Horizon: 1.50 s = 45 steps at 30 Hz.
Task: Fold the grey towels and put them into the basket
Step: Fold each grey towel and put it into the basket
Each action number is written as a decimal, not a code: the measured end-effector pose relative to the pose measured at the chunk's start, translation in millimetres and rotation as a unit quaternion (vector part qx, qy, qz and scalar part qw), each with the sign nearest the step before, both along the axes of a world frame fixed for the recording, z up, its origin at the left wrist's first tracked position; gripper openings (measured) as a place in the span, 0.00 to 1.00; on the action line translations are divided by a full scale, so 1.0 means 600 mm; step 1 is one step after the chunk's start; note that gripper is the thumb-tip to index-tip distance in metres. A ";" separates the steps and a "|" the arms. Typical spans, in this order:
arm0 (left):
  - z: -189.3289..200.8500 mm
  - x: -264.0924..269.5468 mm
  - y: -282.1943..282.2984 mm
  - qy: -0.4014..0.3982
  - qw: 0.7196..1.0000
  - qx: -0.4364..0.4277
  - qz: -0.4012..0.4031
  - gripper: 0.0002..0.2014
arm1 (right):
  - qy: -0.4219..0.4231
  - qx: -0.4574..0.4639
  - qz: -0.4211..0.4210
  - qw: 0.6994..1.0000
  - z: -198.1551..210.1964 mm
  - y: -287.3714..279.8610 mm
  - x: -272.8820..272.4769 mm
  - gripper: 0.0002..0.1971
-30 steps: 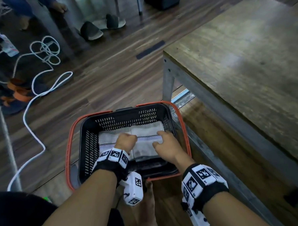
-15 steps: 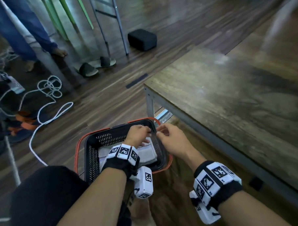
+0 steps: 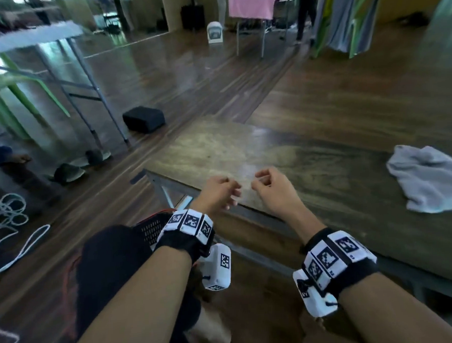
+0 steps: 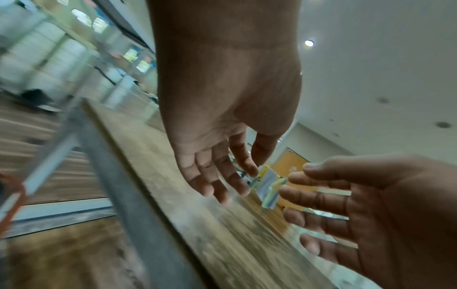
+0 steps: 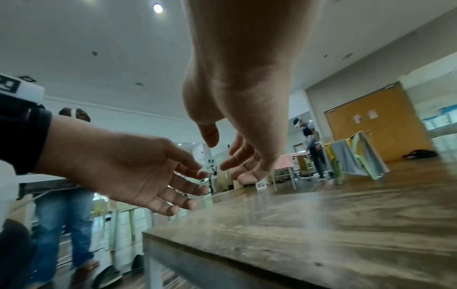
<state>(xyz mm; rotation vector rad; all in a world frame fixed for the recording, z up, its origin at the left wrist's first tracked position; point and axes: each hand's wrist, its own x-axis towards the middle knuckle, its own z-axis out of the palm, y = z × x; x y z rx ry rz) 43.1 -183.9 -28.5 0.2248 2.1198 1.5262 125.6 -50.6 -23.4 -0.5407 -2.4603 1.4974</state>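
Note:
A crumpled grey towel (image 3: 427, 179) lies on the wooden table (image 3: 309, 157) at the right. Only a corner of the black mesh basket with a red rim (image 3: 154, 225) shows on the floor, behind my left wrist and knee; its contents are hidden. My left hand (image 3: 224, 193) and right hand (image 3: 264, 185) hover close together above the table's near-left corner. Both hold nothing, with fingers loosely bent. The left wrist view shows the left hand (image 4: 222, 176) with its palm bare and the right hand (image 4: 346, 205) facing it. The right wrist view shows the same of the right hand (image 5: 237, 158).
A black box (image 3: 143, 119), sandals (image 3: 69, 173) and a white cable (image 3: 9, 214) lie on the floor at the left. A person in jeans (image 5: 64, 215) stands there. Far back are a pink-covered table (image 3: 259, 1) and a rack of hanging cloths (image 3: 342, 23).
Both hands have left the folded towels in the basket and risen to above the table corner. The head view has lifted from the basket to the table and room.

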 end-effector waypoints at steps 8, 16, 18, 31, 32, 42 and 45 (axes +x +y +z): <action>0.006 0.054 0.173 0.079 0.980 -0.057 -0.171 0.07 | -0.032 0.026 -0.125 0.991 -0.006 0.158 0.109 0.11; -0.038 0.119 0.372 0.148 0.933 -0.091 -0.316 0.08 | -0.204 0.097 -0.249 0.942 -0.060 0.352 0.201 0.13; -0.051 0.130 0.417 0.142 0.929 -0.089 -0.330 0.09 | -0.253 0.129 -0.251 0.925 -0.074 0.396 0.217 0.14; -0.116 0.153 0.518 0.164 0.923 -0.075 -0.340 0.20 | -0.119 0.133 -0.260 0.949 -0.119 0.436 0.210 0.13; -0.118 0.152 0.513 0.164 0.927 -0.065 -0.332 0.27 | -0.072 0.097 -0.272 0.955 -0.108 0.425 0.203 0.13; -0.031 0.132 0.426 0.200 0.951 0.133 -0.194 0.10 | 0.127 0.000 -0.257 0.958 -0.052 0.350 0.186 0.26; -0.011 0.115 0.399 0.205 0.962 0.117 -0.135 0.18 | -0.043 0.042 -0.215 0.975 -0.062 0.339 0.200 0.33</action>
